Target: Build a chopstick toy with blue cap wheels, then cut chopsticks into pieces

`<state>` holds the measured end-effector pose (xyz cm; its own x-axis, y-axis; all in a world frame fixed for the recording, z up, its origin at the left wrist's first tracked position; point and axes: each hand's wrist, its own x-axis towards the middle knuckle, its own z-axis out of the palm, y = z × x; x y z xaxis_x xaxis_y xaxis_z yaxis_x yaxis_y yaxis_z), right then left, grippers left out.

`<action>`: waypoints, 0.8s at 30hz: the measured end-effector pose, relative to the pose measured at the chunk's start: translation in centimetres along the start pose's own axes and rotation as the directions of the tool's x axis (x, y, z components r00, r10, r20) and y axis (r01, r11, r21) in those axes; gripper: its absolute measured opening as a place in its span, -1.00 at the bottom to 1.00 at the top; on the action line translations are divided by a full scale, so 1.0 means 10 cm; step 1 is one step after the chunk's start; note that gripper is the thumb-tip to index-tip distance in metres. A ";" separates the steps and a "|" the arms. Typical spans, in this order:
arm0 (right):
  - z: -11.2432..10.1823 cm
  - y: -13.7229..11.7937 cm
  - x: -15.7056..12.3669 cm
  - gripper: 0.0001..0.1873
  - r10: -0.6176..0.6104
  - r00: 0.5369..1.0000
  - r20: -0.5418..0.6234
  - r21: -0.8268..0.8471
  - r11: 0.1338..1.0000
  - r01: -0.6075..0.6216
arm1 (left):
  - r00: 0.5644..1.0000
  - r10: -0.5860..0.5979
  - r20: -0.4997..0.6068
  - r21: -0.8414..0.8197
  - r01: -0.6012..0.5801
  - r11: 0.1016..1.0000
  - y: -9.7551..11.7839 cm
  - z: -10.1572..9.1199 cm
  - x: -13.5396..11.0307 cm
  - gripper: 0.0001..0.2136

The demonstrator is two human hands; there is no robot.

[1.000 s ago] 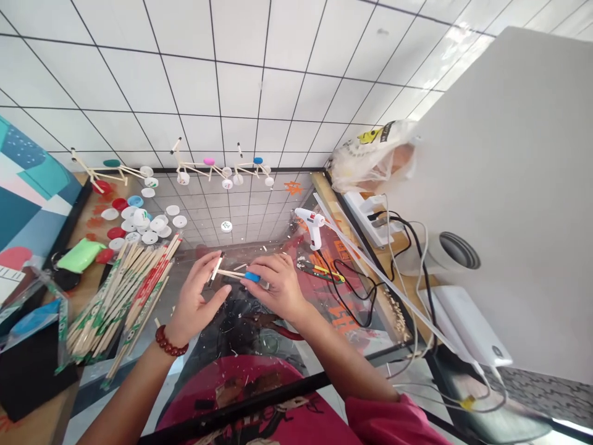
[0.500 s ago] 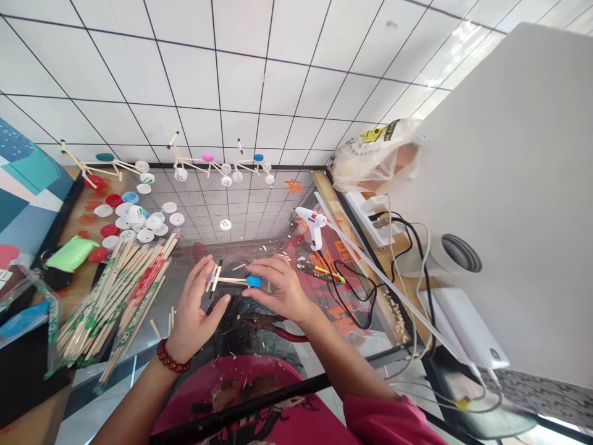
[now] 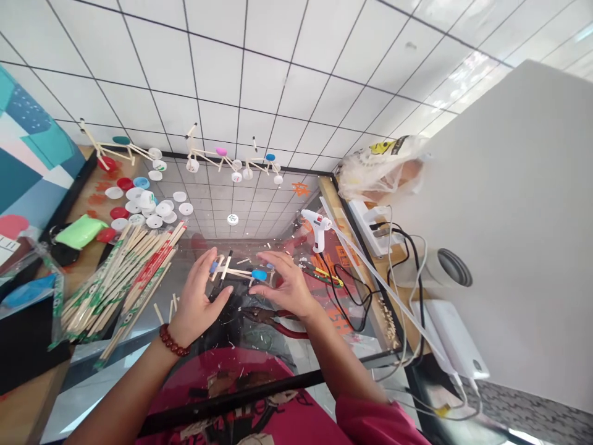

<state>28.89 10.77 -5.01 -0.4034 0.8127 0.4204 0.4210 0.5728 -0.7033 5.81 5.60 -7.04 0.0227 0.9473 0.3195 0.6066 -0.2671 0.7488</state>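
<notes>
Leftward of the stick frame, we have wooden chopsticks in printed sleeves; nearer it, our left hand has its grip spread beside the crossbar, contact unclear. On the glossy tabletop, the frame points lengthwise between our hands. At its right end, our right hand spreads its grip either side of the smooth blue oval; beyond, a plastic glue gun.

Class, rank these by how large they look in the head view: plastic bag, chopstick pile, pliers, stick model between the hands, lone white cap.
1. Chopstick pile
2. Plastic bag
3. Pliers and stick model: too alike to rank
4. Lone white cap
</notes>
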 end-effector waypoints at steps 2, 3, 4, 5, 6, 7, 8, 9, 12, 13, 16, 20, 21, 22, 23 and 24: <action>-0.04 -0.01 -0.02 -0.28 0.033 0.999 0.019 0.008 0.999 -0.033 | 0.999 -0.034 0.011 -0.005 0.034 0.999 0.00 0.00 0.00 -0.34; -0.06 -0.01 -0.03 -0.33 0.038 0.999 0.031 0.024 0.999 -0.038 | 0.999 -0.049 0.019 -0.009 0.050 0.999 -0.01 0.00 0.00 -0.34; -0.07 -0.01 -0.04 -0.40 0.037 0.998 0.043 0.052 0.998 -0.039 | 0.998 -0.060 0.026 -0.013 0.061 0.998 -0.01 0.01 0.00 -0.35; -0.07 0.00 -0.04 -0.48 0.033 0.998 0.053 0.086 0.996 -0.038 | 0.997 -0.067 0.030 -0.018 0.068 0.998 -0.02 0.01 0.00 -0.35; -0.06 0.01 -0.04 -0.57 0.032 0.998 0.061 0.121 0.992 -0.039 | 0.997 -0.070 0.029 -0.023 0.070 0.997 -0.03 0.01 0.00 -0.35; -0.04 0.02 -0.05 -0.64 0.039 0.997 0.066 0.154 0.987 -0.049 | 0.997 -0.070 0.024 -0.029 0.071 0.997 -0.04 0.01 0.00 -0.35; -0.03 0.04 -0.05 -0.68 0.054 0.996 0.067 0.179 0.982 -0.065 | 0.998 -0.068 0.017 -0.034 0.068 0.997 -0.06 0.02 0.00 -0.35; -0.01 0.07 -0.04 -0.70 0.074 0.995 0.066 0.195 0.977 -0.086 | 0.998 -0.062 0.007 -0.039 0.062 0.997 -0.07 0.02 0.00 -0.35; 0.04 0.14 -0.04 -0.70 0.120 0.991 0.062 0.209 0.969 -0.130 | 1.000 -0.025 -0.015 -0.025 0.024 0.999 -0.11 0.04 0.01 -0.40; 0.05 0.16 -0.03 -0.69 0.127 0.990 0.060 0.209 0.968 -0.136 | 1.000 -0.013 -0.020 -0.012 0.013 1.000 -0.12 0.04 0.01 -0.43; 0.06 0.21 -0.03 -0.66 0.142 0.989 0.051 0.208 0.967 -0.149 | 1.000 0.003 -0.025 0.029 -0.003 1.000 -0.14 0.05 0.02 -0.47; 0.06 0.19 -0.03 -0.59 0.157 0.987 0.038 0.204 0.966 -0.161 | 0.998 0.024 -0.053 0.039 -0.022 0.999 -0.15 0.05 0.03 -0.41; 0.07 0.18 -0.03 -0.57 0.158 0.987 0.034 0.203 0.966 -0.161 | 0.998 0.029 -0.062 0.037 -0.027 0.999 -0.15 0.05 0.03 -0.39; 0.07 0.17 -0.03 -0.55 0.157 0.987 0.030 0.204 0.966 -0.160 | 0.997 0.032 -0.065 0.037 -0.030 0.999 -0.15 0.05 0.04 -0.37; 0.08 0.16 -0.03 -0.54 0.155 0.988 0.024 0.206 0.966 -0.157 | 0.997 0.035 -0.062 0.038 -0.032 0.999 -0.15 0.04 0.04 -0.36; 0.09 0.16 -0.04 -0.51 0.152 0.988 0.017 0.208 0.966 -0.152 | 0.998 0.037 -0.054 0.040 -0.035 0.999 -0.15 0.04 0.04 -0.35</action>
<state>28.96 11.29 -6.80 -0.3489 0.8883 0.2986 0.2988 0.4075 -0.8630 5.23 6.47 -8.28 0.0022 0.9259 0.3778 0.6367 -0.2926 0.7134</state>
